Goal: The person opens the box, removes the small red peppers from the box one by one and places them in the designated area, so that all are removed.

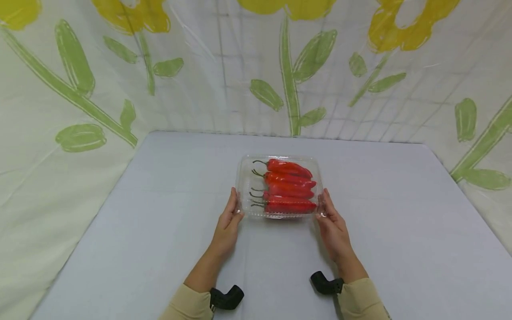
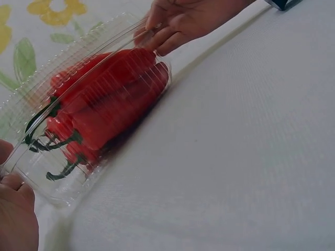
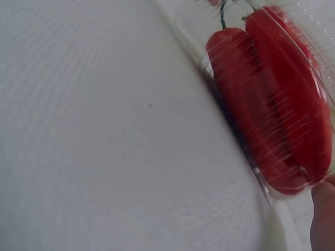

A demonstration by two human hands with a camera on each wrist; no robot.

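Observation:
A clear plastic clamshell box (image 1: 246, 178) with its lid down is held between both hands over the middle of the table. Inside lie several long red peppers (image 1: 290, 191), side by side, their green stems pointing left. My left hand (image 1: 226, 231) grips the box's left side near the front corner, thumb on the near side. The right hand (image 1: 335, 231) holds the opposite side the same way. In the left wrist view the box (image 2: 63, 191) shows ribbed walls, with peppers (image 2: 104, 110) stacked behind them. The right wrist view shows peppers (image 3: 261, 104) through the wall and part of the right thumb (image 3: 324, 214).
The table (image 1: 160, 249) has a plain white covering. Behind it hangs a pale curtain (image 1: 192, 89) printed with yellow flowers and green leaves. Black angled wrist devices (image 1: 228, 298) sit by both beige sleeves (image 1: 188, 304).

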